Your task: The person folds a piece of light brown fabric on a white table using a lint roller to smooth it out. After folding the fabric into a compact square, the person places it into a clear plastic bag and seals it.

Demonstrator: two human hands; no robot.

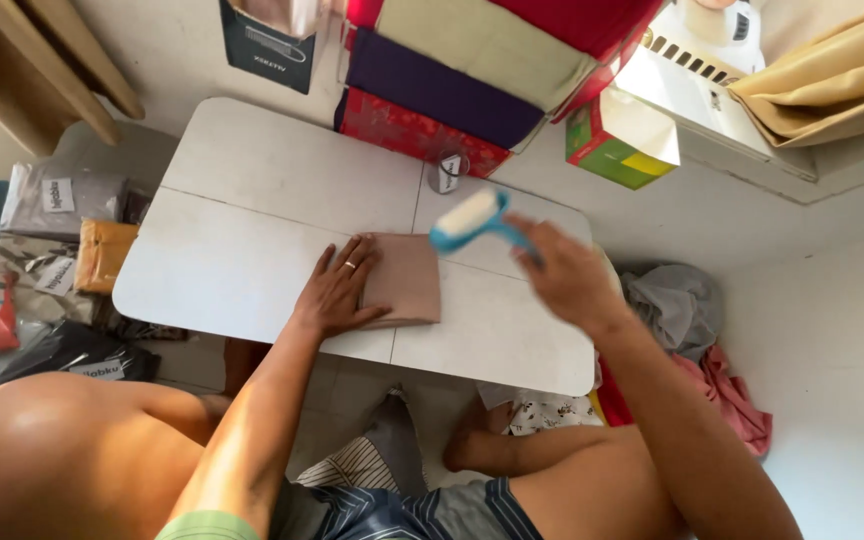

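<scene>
A folded tan cloth (408,278) lies flat on a low white table (242,230). My left hand (337,290), a ring on one finger, presses flat on the cloth's left edge with fingers spread. My right hand (564,275) grips the blue handle of a lint roller (469,220), whose pale roll hovers just above the cloth's upper right corner.
A stack of folded fabrics (452,85) in red, purple and beige sits at the table's far edge, beside a small roll of tape (447,172) and a green box (617,140). Packaged clothes (42,250) lie on the left floor; loose garments (697,340) pile on the right.
</scene>
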